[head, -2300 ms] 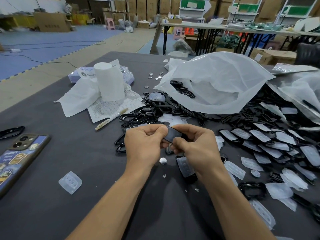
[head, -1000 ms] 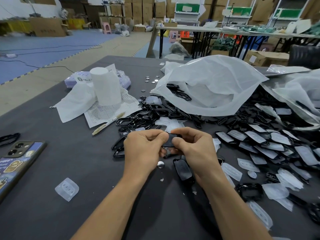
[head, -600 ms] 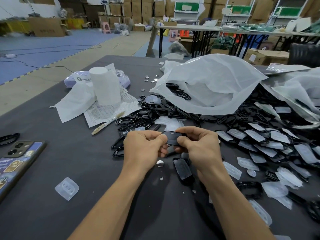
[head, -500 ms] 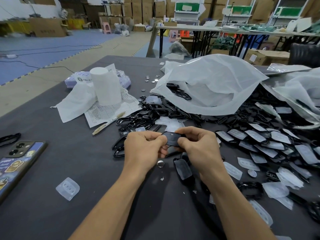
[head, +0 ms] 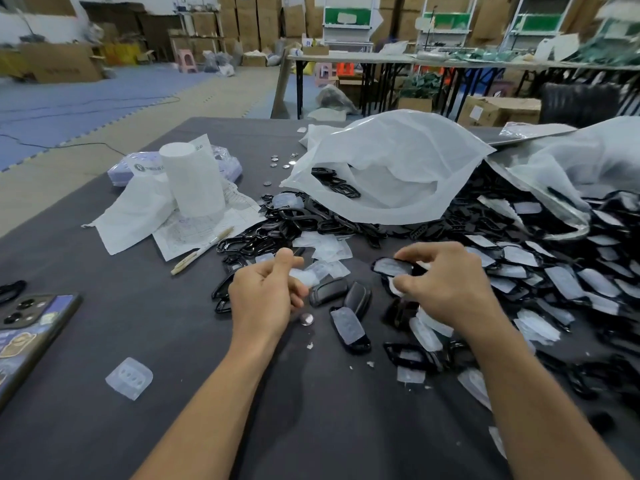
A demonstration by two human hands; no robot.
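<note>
At the far left edge of the dark grey bench (head: 86,438) lies a phone (head: 27,327), camera side up, with a black loop (head: 12,289) just beyond it. Nearer the middle, a single clear pad (head: 129,378) rests alone on the bench surface. Farther back stands a white paper roll (head: 192,178) on crumpled tissue (head: 135,213) and a printed sheet (head: 194,230), and a pen (head: 202,251) lies slanted at the sheet's near edge.

The left hand (head: 266,299) hovers low over the bench, its fingers (head: 298,292) curled inward and the thumb laid against the forefinger. A clear pad piece (head: 304,276) sits right at the fingertips; whether it is held I cannot tell. Just right of this hand lie a small silver disc (head: 306,319) and three black shells (head: 327,291) side by side, the nearest one fitted with a clear pad.

The right hand (head: 450,289) is well apart from the left. Its forefinger and thumb pinch a black frame (head: 393,266) with a clear pad in it, held just above the bench at the near edge of the parts heap (head: 554,275).

Behind, a white plastic bag (head: 391,168) lies open over the heap, with black frames spilling from its mouth. To the right the heap of black frames and clear pads spreads to the frame's edge.
</note>
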